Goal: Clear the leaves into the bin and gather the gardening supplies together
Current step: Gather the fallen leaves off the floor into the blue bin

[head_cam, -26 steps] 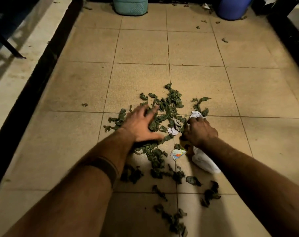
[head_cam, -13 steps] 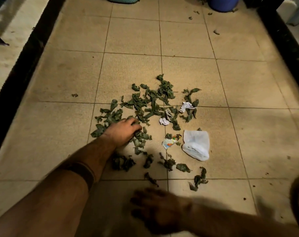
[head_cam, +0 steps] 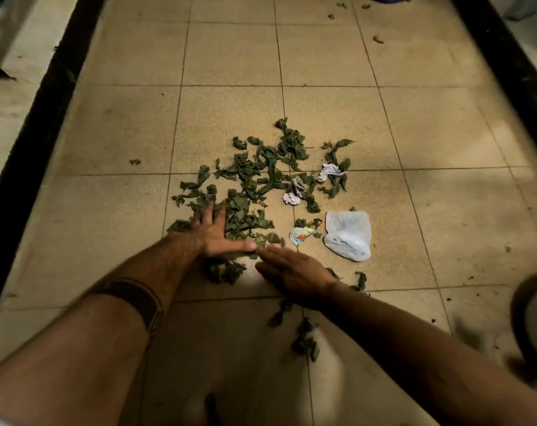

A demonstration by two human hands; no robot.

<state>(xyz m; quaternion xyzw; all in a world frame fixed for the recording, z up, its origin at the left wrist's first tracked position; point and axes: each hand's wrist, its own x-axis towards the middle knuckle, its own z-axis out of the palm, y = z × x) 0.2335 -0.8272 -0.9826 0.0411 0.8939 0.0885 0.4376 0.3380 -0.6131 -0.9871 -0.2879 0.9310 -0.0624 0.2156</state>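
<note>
The step in hand is judged to be raking the scattered leaves (head_cam: 261, 179) into 1 heap on the tiled floor (head_cam: 230, 50) before any transfer to a bin. The left hand (head_cam: 218, 232) lies flat on the leaves at the 9 o'clock side of the scatter, fingers straight and spread, gripping nothing. The right hand (head_cam: 292, 270) lies low at the 6 o'clock edge, fingers extended toward the left hand and holding nothing; motion blur hides whether it touches the floor. To do this step well, keep both palms low, sweep inward from 9 and 3 o'clock toward the centre, and draw in the loose clumps at 6 o'clock (head_cam: 304, 342). Keep the non-leaf items apart if they are not meant for the bin. Count: 2 hands; 1 white plastic bag (head_cam: 348, 235) at 3 o'clock; 1 colourful wrapper (head_cam: 302, 233) just beside it; 3 crumpled paper scraps (head_cam: 330, 172) among the leaves toward 1 o'clock. The leaves are too many and overlapped to count. A few stray bits lie well apart at 12 o'clock. No bin is clearly in view.
</note>
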